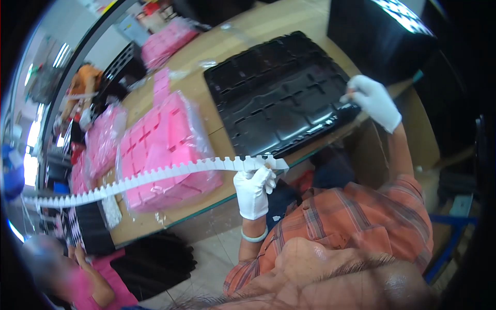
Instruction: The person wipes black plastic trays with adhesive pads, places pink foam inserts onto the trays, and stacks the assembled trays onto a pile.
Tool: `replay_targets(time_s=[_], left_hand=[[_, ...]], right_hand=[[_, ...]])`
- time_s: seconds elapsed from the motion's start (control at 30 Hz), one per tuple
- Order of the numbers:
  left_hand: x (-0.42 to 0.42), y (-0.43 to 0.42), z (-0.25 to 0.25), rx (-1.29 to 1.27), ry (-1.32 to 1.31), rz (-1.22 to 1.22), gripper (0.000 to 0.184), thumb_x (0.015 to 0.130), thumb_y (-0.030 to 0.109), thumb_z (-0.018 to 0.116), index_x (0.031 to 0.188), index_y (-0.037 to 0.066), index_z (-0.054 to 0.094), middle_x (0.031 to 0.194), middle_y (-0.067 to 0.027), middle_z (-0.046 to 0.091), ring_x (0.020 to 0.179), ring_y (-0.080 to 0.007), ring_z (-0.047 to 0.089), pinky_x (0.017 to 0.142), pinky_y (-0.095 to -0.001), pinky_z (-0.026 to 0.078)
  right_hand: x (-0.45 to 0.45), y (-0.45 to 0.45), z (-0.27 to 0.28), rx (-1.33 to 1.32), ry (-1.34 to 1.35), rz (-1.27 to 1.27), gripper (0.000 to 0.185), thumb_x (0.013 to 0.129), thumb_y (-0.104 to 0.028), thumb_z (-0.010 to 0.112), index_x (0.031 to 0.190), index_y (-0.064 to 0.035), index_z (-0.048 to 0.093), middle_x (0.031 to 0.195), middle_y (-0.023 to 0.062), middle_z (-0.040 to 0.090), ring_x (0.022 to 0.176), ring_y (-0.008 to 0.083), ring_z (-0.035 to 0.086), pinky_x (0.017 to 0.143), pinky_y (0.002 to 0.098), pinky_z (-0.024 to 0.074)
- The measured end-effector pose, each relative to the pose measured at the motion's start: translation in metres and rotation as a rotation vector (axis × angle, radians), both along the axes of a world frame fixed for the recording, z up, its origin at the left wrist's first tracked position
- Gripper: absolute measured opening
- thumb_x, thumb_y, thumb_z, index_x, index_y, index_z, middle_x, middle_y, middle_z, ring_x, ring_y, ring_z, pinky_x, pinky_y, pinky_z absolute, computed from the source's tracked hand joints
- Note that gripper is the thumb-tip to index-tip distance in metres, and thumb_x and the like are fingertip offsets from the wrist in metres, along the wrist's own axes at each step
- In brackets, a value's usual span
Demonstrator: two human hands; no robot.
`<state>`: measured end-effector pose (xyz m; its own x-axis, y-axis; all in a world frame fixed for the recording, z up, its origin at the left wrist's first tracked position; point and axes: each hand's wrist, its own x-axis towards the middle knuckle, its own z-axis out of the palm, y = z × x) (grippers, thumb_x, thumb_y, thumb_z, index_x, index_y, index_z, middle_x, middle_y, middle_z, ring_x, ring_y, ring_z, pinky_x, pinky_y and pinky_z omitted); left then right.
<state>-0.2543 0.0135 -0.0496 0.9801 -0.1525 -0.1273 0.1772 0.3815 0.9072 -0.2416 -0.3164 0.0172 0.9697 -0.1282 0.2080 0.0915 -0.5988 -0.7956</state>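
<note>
My left hand (251,195), in a white glove, is closed around the end of a long white notched strip (170,173). The strip arches away to the left above the table and over a pink slotted stack in clear plastic wrap (160,139). My right hand (376,103), also gloved in white, is at the right edge of a glossy black molded sheet (279,98). Its thumb and fingertips are pinched together, and I cannot make out what is between them. The black sheet lies flat on the table and has cross-shaped raised marks.
The brown table (227,194) has a green edge. More pink wrapped stacks (106,129) stand to the left. A black box (380,36) sits at the upper right. A co-worker in pink (98,281) is at lower left, another in orange (85,82) farther back.
</note>
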Motion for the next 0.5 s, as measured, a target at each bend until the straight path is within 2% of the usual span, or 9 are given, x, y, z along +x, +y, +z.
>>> replay_targets(time_s=[0.07,0.1,0.13,0.2,0.27,0.37,0.4,0.43,0.5], left_hand=[[0.000,-0.016,0.000,-0.012,-0.010,-0.047,0.009,0.083,0.011,0.065,0.080,0.003,0.060,0.063,-0.0057,0.059,0.044,-0.0082,0.050,0.038,-0.0183,0.033],[0.001,-0.024,0.002,0.015,-0.009,-0.057,0.010,0.083,0.012,0.066,0.083,0.002,0.062,0.063,-0.0059,0.060,0.045,-0.0081,0.051,0.039,-0.0182,0.033],[0.002,-0.031,0.005,0.045,-0.037,-0.070,0.011,0.083,0.012,0.066,0.084,0.002,0.062,0.064,-0.0059,0.060,0.046,-0.0082,0.051,0.039,-0.0184,0.034],[0.004,-0.046,0.010,0.114,-0.085,-0.072,0.012,0.083,0.013,0.066,0.086,0.001,0.063,0.064,-0.0058,0.060,0.046,-0.0082,0.051,0.040,-0.0187,0.035],[0.004,-0.057,0.016,0.117,-0.114,-0.068,0.011,0.085,0.012,0.066,0.087,0.001,0.064,0.065,-0.0056,0.061,0.049,-0.0089,0.053,0.043,-0.0196,0.036],[0.002,-0.069,0.018,0.191,-0.161,0.010,0.010,0.085,0.009,0.066,0.089,0.000,0.065,0.066,-0.0055,0.062,0.050,-0.0082,0.053,0.044,-0.0192,0.036],[0.001,-0.071,0.017,0.181,-0.171,0.033,0.010,0.085,0.008,0.066,0.090,0.000,0.065,0.067,-0.0054,0.062,0.050,-0.0080,0.053,0.044,-0.0191,0.036],[0.001,-0.071,0.016,0.170,-0.178,0.062,0.010,0.085,0.007,0.066,0.091,-0.001,0.065,0.067,-0.0052,0.062,0.050,-0.0077,0.053,0.044,-0.0190,0.036],[0.002,-0.068,0.013,0.206,-0.196,0.080,0.010,0.085,0.007,0.066,0.092,0.000,0.065,0.067,-0.0047,0.062,0.050,-0.0073,0.053,0.044,-0.0188,0.036]], right_hand=[[-0.053,-0.060,-0.037,-0.728,-0.223,-0.715,0.014,0.081,-0.003,0.060,0.095,-0.0009,0.061,0.092,0.0130,0.062,0.089,0.0281,0.064,0.076,0.0365,0.0502],[-0.072,-0.057,-0.030,-0.983,0.086,-1.073,0.017,0.081,-0.005,0.062,0.098,-0.0032,0.063,0.098,0.0132,0.062,0.094,0.0302,0.061,0.080,0.0382,0.0495],[-0.085,-0.071,-0.038,-0.993,-0.085,-1.077,0.020,0.080,-0.004,0.062,0.100,-0.0047,0.064,0.097,0.0124,0.062,0.094,0.0301,0.061,0.082,0.0374,0.0485],[-0.089,-0.049,-0.027,-0.596,-0.349,-0.713,0.018,0.081,-0.004,0.062,0.099,-0.0049,0.065,0.095,0.0115,0.063,0.090,0.0297,0.060,0.082,0.0361,0.0474],[-0.076,0.003,-0.015,-0.196,-0.348,-0.301,0.010,0.084,-0.006,0.062,0.093,-0.0033,0.067,0.087,0.0093,0.062,0.085,0.0228,0.060,0.079,0.0320,0.0466],[-0.045,0.062,-0.016,0.172,-0.258,0.204,0.019,0.085,-0.010,0.063,0.102,-0.0029,0.064,0.095,0.0094,0.061,0.085,0.0194,0.060,0.076,0.0292,0.0471],[-0.035,0.077,-0.015,0.123,-0.233,0.228,0.022,0.085,-0.009,0.063,0.106,-0.0024,0.062,0.096,0.0098,0.060,0.083,0.0181,0.061,0.074,0.0282,0.0483],[-0.029,0.087,-0.005,0.304,0.028,0.284,0.023,0.085,-0.009,0.062,0.107,-0.0014,0.061,0.094,0.0099,0.061,0.081,0.0164,0.063,0.071,0.0272,0.0498],[-0.009,0.099,-0.016,0.438,-0.004,0.371,0.012,0.086,-0.004,0.060,0.096,0.0009,0.060,0.090,0.0089,0.062,0.076,0.0151,0.064,0.069,0.0271,0.0508]])
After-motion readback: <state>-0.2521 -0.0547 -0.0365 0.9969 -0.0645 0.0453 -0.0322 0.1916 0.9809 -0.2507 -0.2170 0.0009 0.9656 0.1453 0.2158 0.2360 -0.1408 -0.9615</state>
